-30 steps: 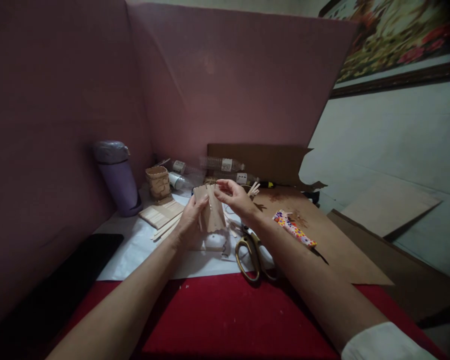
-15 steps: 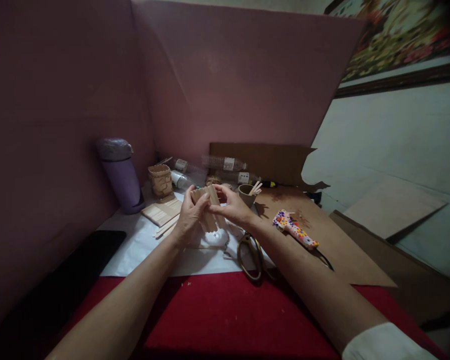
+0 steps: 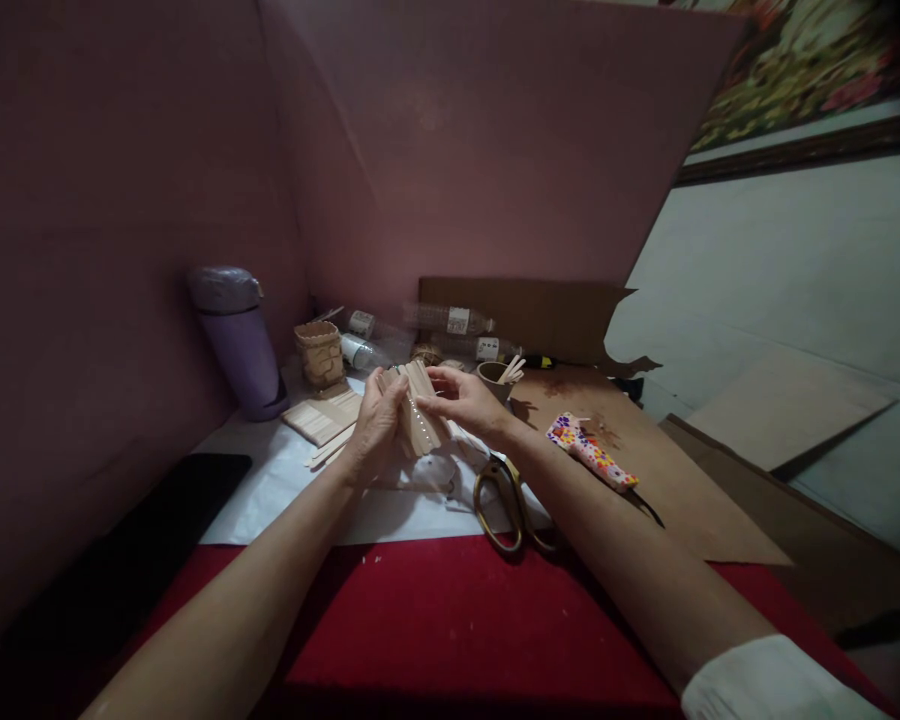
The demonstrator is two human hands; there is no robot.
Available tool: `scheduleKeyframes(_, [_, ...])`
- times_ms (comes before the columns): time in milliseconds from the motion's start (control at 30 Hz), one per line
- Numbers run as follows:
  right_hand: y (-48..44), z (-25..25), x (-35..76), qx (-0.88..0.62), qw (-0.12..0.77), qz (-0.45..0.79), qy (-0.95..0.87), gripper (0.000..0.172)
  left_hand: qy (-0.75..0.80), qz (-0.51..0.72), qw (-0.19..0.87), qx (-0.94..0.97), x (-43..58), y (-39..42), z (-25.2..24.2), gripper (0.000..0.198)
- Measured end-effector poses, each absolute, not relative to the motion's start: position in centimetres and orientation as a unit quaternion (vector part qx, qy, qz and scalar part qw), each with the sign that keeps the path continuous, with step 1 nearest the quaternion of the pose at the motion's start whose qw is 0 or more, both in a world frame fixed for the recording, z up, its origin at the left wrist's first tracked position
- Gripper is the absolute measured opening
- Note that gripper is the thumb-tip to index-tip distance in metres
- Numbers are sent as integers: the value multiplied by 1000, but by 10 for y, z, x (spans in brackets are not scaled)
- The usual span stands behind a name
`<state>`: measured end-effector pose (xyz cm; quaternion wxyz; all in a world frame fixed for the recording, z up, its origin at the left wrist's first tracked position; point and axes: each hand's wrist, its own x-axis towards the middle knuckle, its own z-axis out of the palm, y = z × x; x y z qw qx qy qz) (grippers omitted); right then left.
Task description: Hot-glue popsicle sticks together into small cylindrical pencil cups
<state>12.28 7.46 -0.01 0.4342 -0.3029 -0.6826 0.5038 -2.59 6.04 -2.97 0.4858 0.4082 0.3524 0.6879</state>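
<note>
Both hands grip a piece made of wooden craft sticks [image 3: 422, 415] joined side by side, above the white sheet. A line of shiny dots, which look like glue, runs down its face. My left hand [image 3: 377, 425] is closed on its left side, thumb on the front. The fingers and thumb of my right hand [image 3: 466, 402] hold its right upper edge. Flat on the sheet to the left lie a craft stick panel [image 3: 322, 418] and several loose sticks [image 3: 331, 450]. Scissors with brass-coloured handles [image 3: 499, 508] rest below my right forearm.
A flower-patterned glue gun [image 3: 592, 452] lies on brown cardboard [image 3: 690, 510] at right. Behind my hands stand a cup [image 3: 493, 380] with sticks, a small woven-looking container [image 3: 320, 357] and plastic bottles [image 3: 457, 320]. A purple tumbler [image 3: 240, 350] is at left; red cloth [image 3: 420, 620] covers the front.
The craft stick piece has been turned, so its face with the shiny dots now shows toward me. Both hands still hold it. The whole view has shifted slightly.
</note>
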Motion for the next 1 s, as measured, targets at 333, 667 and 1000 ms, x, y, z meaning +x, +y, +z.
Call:
scheduleKeyframes(333, [73,0,118,-333,399,462,-719,76,332,682,507,410,-25,59,-27,44])
scheduleKeyframes(667, [73,-4,115,-350,423,424,-720,83,357,679,492,411,-33,60,-17,51])
scheduleKeyframes(1000, [72,-5,117,-338,426,484,-685,70,367,651,493,447,-41,51,-5,49])
